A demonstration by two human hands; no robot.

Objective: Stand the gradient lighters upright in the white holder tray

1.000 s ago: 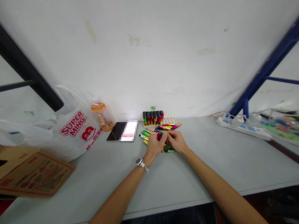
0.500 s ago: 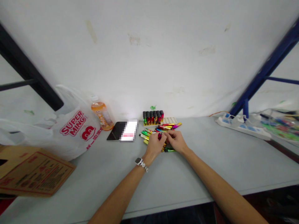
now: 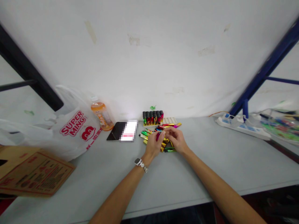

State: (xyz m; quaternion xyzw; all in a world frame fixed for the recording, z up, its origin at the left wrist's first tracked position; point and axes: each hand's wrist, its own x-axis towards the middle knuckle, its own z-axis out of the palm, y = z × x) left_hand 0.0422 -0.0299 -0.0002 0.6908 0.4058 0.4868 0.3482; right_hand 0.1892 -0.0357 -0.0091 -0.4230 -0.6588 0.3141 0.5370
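Note:
Over a loose pile of shiny lighters point(image 3: 165, 146), my two hands meet with their fingertips close together. My left hand point(image 3: 153, 144), with a watch point(image 3: 138, 161) at its wrist, is closed round a dark pink lighter point(image 3: 158, 135). My right hand point(image 3: 177, 140) has its fingers bent and pinched near the top of that lighter; anything between them is too small to make out. Behind the pile, upright lighters point(image 3: 153, 118) with black tops stand in rows at one end of a pale tray point(image 3: 171, 120) with holes.
Left of the pile lie a tablet point(image 3: 115, 130) with a blurred bright screen, an orange drink bottle point(image 3: 102, 115), a white plastic bag point(image 3: 77, 130) and a cardboard box point(image 3: 37, 171). A power strip point(image 3: 243, 127) lies to the right beside a blue metal post point(image 3: 266, 68). The wall rises behind.
My right hand's fingers have lifted and shifted slightly at the top of the lighter. My left hand has turned a little and keeps its hold.

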